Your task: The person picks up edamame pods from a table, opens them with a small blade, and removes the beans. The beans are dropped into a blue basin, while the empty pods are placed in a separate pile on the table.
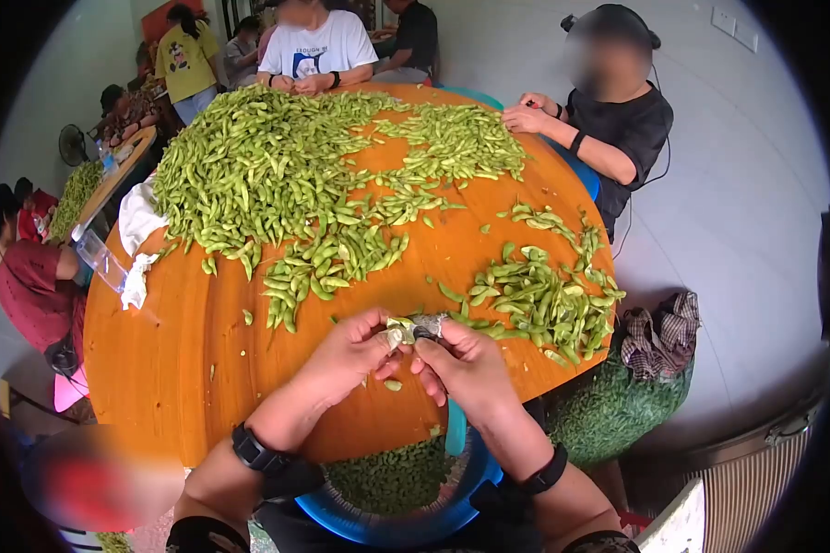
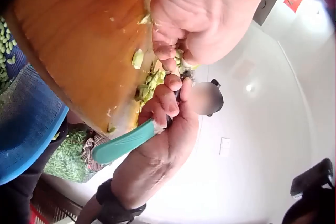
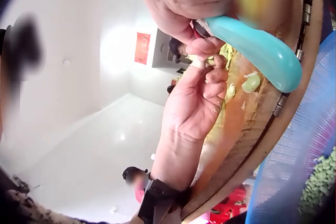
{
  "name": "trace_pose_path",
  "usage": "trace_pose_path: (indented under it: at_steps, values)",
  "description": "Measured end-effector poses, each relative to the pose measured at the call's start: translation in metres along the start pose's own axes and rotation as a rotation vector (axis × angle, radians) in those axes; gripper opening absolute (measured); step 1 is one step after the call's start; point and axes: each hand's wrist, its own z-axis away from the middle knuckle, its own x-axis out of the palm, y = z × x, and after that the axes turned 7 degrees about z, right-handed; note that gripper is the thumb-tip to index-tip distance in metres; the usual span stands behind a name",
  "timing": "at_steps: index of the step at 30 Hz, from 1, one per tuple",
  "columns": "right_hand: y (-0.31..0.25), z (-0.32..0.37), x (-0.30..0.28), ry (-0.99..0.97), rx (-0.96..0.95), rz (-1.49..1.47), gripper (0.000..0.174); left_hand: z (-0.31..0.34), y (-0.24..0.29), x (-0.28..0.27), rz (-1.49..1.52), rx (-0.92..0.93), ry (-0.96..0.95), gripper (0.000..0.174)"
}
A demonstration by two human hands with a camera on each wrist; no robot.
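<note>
Over the table's near edge, my left hand [image 1: 349, 355] pinches a pale green bean pod [image 1: 398, 335] between thumb and forefinger. Close against it, my right hand [image 1: 475, 367] grips a small tool whose teal handle [image 1: 456, 429] sticks out below the palm. The tool's working end is mostly hidden by the fingers, so I cannot tell its kind. In the right wrist view the smooth teal handle [image 3: 262, 50] slants away from the right hand. Loose bean bits, including a green piece [image 2: 137, 58], lie on the wood near the fingers. Below is a blue basin [image 1: 486, 484] with shelled beans [image 1: 392, 479].
A large heap of pods [image 1: 249, 166] covers the round table's [image 1: 157, 369] far left, with a smaller pile [image 1: 549, 300] at right. A plastic bottle [image 1: 100, 260] lies at the left edge. People sit around the table. A filled green net sack [image 1: 618, 410] stands at right.
</note>
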Motion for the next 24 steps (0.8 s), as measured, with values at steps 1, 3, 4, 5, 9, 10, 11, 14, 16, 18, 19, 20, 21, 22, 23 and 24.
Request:
trace_pose_path:
  at_steps: [1,3,4,5,9,10,11,14,16,18,19,20,21,22,23,24]
  values:
    - [0.000,0.000,0.001,0.009,-0.017,-0.017,0.009,0.000,0.000,-0.001,0.001,-0.002,0.001,0.011]
    - [-0.002,0.001,0.001,0.020,-0.032,-0.036,0.010,0.000,0.001,-0.001,0.124,-0.022,0.019,0.011]
    - [-0.005,0.002,0.000,0.032,-0.024,-0.045,0.010,0.000,0.002,0.000,0.124,-0.023,0.019,0.011]
    - [-0.008,0.002,-0.002,0.045,-0.017,-0.056,0.010,0.001,0.003,0.001,0.106,-0.032,0.034,0.012]
    - [-0.013,0.001,-0.021,0.117,-0.001,-0.091,0.014,0.001,0.004,0.002,0.009,-0.021,0.016,0.018]
    - [-0.015,0.001,-0.027,0.120,0.000,-0.093,0.014,0.001,0.004,0.001,0.009,-0.024,0.013,0.018]
    - [-0.015,0.001,-0.033,0.149,-0.004,-0.075,0.015,0.001,0.004,-0.001,-0.016,-0.016,0.003,0.017]
    - [-0.018,-0.003,-0.058,0.246,-0.010,0.023,0.015,0.003,0.011,0.003,-0.044,-0.015,0.003,0.018]
    - [-0.014,-0.006,-0.076,0.364,-0.064,0.159,0.014,0.008,0.020,0.007,-0.046,-0.019,0.018,0.019]
    - [-0.015,-0.003,-0.088,0.402,-0.059,0.219,0.014,0.013,0.032,0.008,-0.058,-0.058,0.036,0.021]
    - [-0.014,0.000,-0.092,0.361,-0.148,0.423,0.014,0.017,0.037,0.006,-0.062,-0.064,0.077,0.020]
    - [-0.012,0.003,-0.094,0.315,-0.234,0.626,0.015,0.020,0.044,0.006,-0.062,-0.065,0.081,0.020]
    - [-0.012,0.009,-0.087,0.304,-0.372,0.754,0.017,0.025,0.050,0.006,-0.094,-0.051,0.158,0.020]
    - [-0.015,0.015,-0.078,0.294,-0.372,0.747,0.017,0.030,0.055,0.006,-0.127,-0.036,0.238,0.020]
    - [-0.018,0.020,-0.069,0.223,-0.395,0.871,0.018,0.035,0.057,0.005,-0.171,0.000,0.251,0.020]
    - [-0.019,0.023,-0.061,0.152,-0.422,0.994,0.018,0.043,0.059,0.010,-0.175,0.003,0.262,0.020]
